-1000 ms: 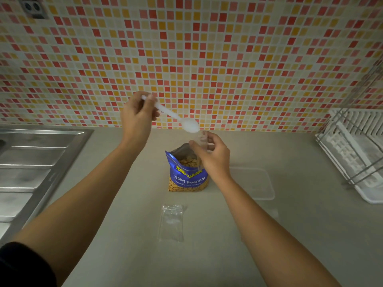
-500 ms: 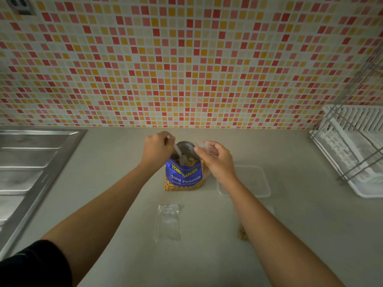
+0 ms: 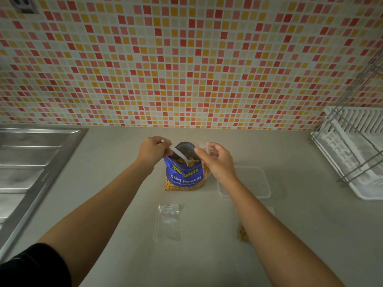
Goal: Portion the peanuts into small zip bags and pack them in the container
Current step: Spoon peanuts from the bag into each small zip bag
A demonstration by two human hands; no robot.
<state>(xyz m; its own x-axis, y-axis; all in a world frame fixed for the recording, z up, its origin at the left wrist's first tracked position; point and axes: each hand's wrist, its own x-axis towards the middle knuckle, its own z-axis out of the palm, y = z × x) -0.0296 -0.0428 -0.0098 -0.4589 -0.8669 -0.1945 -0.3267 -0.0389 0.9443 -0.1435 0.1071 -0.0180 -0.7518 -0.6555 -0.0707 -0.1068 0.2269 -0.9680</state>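
**Spoon in the peanut bag, zip bag held at its mouth**

I'm looking down on a pale grey counter (image 3: 310, 235), matte and evenly lit, and I'll place everything from the blue peanut bag (image 3: 184, 177) standing upright at its middle. The bag's top is open and the nuts show inside.

My left hand (image 3: 152, 150) comes in from the left of the bag, fingers clenched round the handle of a white plastic spoon (image 3: 179, 154). The spoon slants down into the mouth and its bowl sits among the peanuts.

My right hand (image 3: 217, 162) is at the bag's right shoulder, thumb and fingers pinching a held zip bag (image 3: 204, 145), clear and faint, just beside the opening. I can't tell whether that little bag is open.

Right of the peanut bag, close by, lies the clear container (image 3: 248, 183), low and rectangular, partly behind my right wrist. On the camera side of the bag a flat zip bag (image 3: 168, 221) lies on the counter. Further right of that, a filled zip bag (image 3: 242, 235) with peanuts peeks out from under my right forearm.

Behind the peanut bag rises a mosaic wall (image 3: 186, 59) of red, orange and cream tiles, with a socket (image 3: 23, 5) far up to the left. Well left of the bag is a steel drainboard (image 3: 31, 162); well right, a white dish rack (image 3: 352, 158) with wire rails. A black sleeve (image 3: 31, 266) shows on my left arm.
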